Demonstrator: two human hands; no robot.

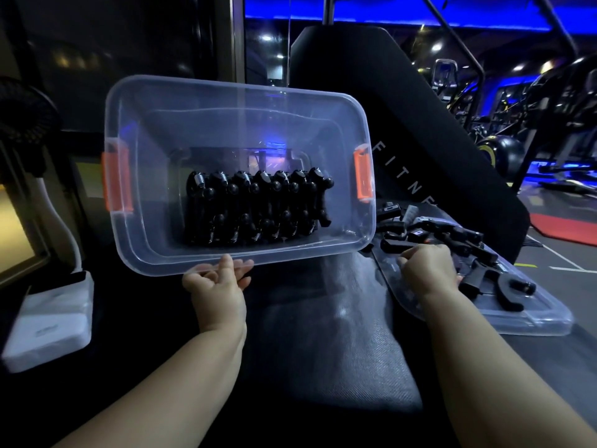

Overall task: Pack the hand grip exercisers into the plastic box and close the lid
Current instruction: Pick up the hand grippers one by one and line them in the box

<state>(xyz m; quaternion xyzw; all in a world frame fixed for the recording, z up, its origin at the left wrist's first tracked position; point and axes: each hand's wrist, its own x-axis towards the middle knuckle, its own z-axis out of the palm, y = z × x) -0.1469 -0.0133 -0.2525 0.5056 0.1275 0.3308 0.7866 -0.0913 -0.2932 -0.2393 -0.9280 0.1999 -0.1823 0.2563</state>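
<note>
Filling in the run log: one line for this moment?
left hand: tilting box | right hand: on loose grippers | lid: off

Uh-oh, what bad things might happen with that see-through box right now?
The left hand alone holds the plastic box tipped toward the camera by its near rim, so it might slip, or the packed grips could tumble out. The right hand reaches among loose grips piled on the lid; some may get knocked off.

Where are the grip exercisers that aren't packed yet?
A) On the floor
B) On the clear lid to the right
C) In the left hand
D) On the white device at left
B: the loose exercisers lie on the clear lid, where the right hand reaches.
</note>
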